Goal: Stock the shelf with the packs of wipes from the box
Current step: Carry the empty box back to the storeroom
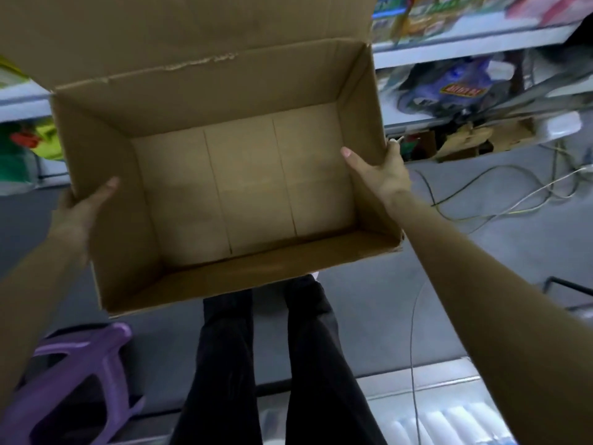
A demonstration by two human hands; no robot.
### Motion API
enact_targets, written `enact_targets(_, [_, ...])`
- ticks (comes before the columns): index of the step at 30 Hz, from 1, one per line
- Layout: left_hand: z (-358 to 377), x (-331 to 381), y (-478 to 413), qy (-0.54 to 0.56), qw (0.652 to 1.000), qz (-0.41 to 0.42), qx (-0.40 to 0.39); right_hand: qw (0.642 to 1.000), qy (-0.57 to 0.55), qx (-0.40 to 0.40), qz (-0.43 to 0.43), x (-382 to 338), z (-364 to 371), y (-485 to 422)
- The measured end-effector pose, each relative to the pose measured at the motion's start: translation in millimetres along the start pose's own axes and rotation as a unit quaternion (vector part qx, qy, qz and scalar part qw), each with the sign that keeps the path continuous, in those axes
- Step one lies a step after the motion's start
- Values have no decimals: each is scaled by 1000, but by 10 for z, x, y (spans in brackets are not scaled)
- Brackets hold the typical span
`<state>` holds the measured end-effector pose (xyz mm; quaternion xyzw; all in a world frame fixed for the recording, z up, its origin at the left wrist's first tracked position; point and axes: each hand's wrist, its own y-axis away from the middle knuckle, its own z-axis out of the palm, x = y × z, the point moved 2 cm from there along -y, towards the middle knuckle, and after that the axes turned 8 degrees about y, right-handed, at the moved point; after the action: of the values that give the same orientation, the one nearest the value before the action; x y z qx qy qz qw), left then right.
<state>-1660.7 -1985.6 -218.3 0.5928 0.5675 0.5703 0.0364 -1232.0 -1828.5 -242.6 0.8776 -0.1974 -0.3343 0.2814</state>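
Box (224, 187) held between both hands, left hand (80, 207) and right hand (382, 170) each clasping a short side wall, thumbs inside; no packs visible within.

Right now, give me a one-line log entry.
box: empty, held up | left hand: grips left wall | right hand: grips right wall

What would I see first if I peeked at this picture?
A big brown box fills the middle, open at the top, with nothing inside. The left hand grips its left wall and the right hand grips its right wall, each with the thumb inside. A purple stool sits at the lower left.
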Motion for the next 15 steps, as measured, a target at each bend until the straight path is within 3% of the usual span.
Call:
enact_targets(7, [105, -220, 592, -30, 999, -24, -9, 999, 28, -6, 24, 309, -185, 419])
enact_targets(15, [299, -242, 1227, -32, 993, -26, -111, 997, 23, 44, 57, 625, -1037, 1198])
